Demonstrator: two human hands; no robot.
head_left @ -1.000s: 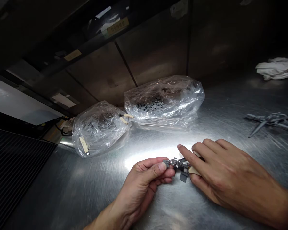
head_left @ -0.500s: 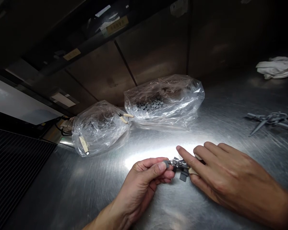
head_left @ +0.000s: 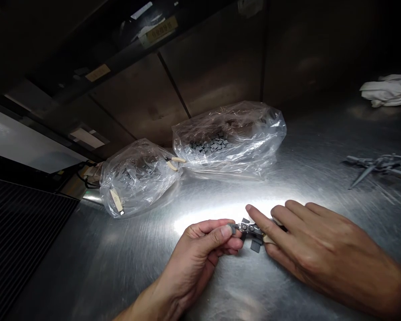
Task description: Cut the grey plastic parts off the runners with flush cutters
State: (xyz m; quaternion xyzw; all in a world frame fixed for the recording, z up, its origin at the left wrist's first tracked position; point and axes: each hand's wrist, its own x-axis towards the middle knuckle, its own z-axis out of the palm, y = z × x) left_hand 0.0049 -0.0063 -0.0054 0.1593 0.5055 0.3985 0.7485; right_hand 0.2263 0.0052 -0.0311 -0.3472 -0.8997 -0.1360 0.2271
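Over the metal tabletop, my left hand point(head_left: 205, 249) is closed, pinching a small grey plastic piece point(head_left: 232, 228) between thumb and fingers. My right hand point(head_left: 321, 249) is wrapped round a pair of nippers point(head_left: 254, 228) with cream handles, its index finger stretched out along them. The nippers' jaws point left, right at the grey piece. Another flat grey piece point(head_left: 255, 245) shows just below the jaws; what bears it is hidden. My right palm covers most of the handles.
Two clear plastic bags stand behind my hands: the right bag point(head_left: 254, 151) and the left bag point(head_left: 140, 196) hold small grey pieces. Cream handles point(head_left: 177, 161) lie between them, and a cream labelled tool point(head_left: 116, 202) lies at the left bag. Grey sprues point(head_left: 377, 167) and a white cloth point(head_left: 387, 91) are at right.
The nippers' jaws and the grey pieces have shifted very slightly. Both hands keep their hold, and the view has moved a little.
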